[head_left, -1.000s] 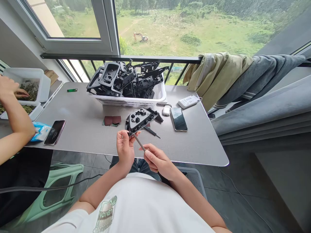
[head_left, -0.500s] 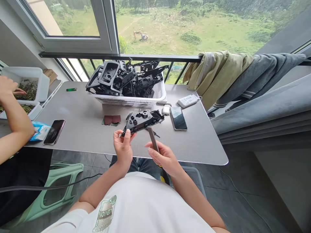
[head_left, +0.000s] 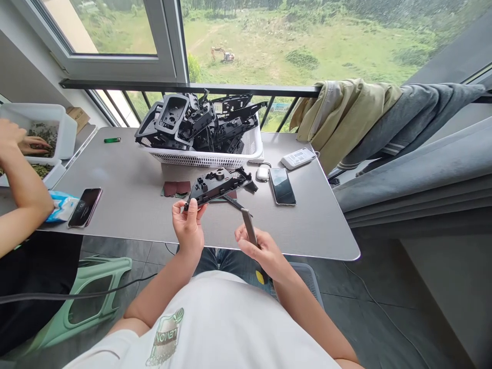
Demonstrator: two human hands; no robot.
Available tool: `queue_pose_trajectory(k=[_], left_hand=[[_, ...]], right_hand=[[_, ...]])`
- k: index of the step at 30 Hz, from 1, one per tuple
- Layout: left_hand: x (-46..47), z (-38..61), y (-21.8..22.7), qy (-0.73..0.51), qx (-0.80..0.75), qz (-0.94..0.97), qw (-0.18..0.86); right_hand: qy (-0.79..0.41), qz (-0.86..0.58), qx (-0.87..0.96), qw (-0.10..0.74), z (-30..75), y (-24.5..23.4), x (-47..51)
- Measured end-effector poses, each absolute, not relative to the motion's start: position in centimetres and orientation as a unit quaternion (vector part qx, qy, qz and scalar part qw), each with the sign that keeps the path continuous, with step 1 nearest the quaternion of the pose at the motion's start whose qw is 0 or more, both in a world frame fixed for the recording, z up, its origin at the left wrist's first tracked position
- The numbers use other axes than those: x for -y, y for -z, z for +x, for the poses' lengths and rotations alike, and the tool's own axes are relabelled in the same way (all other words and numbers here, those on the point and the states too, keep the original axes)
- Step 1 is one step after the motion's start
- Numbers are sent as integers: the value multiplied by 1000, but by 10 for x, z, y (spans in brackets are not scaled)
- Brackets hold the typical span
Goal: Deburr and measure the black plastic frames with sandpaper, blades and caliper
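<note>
My left hand pinches the near left end of a black moulded plastic part, holding it tilted above the table. Its far right end sticks out free, with clips and a round boss on top. In my right hand is a flat metal file with a black and yellow handle, its blade pointing up and away from me. File and part are apart. Under the part lie a thin dark tool and a reddish piece, both partly hidden. Folded dark-red sandpaper lies left of the part.
A white basket heaped with similar black parts stands at the back. To the right are a phone, a white earbud case and a white box. Another person's arm, a second phone and white tubs occupy the left.
The plastic part and my left hand have shifted slightly left and toward me. My right hand with the file has moved right and down, so the gap between file and part is wider.
</note>
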State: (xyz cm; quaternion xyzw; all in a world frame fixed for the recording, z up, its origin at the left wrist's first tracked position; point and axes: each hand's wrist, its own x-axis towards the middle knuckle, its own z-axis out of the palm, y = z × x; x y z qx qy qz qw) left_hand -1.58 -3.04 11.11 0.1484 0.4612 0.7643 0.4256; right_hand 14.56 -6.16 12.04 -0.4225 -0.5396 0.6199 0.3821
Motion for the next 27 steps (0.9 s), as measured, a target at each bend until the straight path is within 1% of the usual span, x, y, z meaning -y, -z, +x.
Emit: queue_pose_trajectory(k=[4,7,9,12,21,24,27], left_hand=[[30,-16,-113,-762,-454,154,435],[31,-15,-114,-759,-455,164,435],[31,-15,-115,-759,-455,164,437],[33,-13,-116,-751,-455,159,450],[38,-6,-114,-734,-462,163,471],[39,-5,-112,-724,-466,175,478],[40,-4,-110,-718,-471,190,476]], right_hand=[[-567,-436,584,384,149,-123,63],[-579,-454,585,341,152,-122,63],[-598,-468,562,327,153,-121,62],[-609,-478,531,345,151,-119,59],[-628,-475,504,354,145,-108,61],[-602,-492,527,342,143,-108,61],[-561,-499,561,349,139,-109,61]])
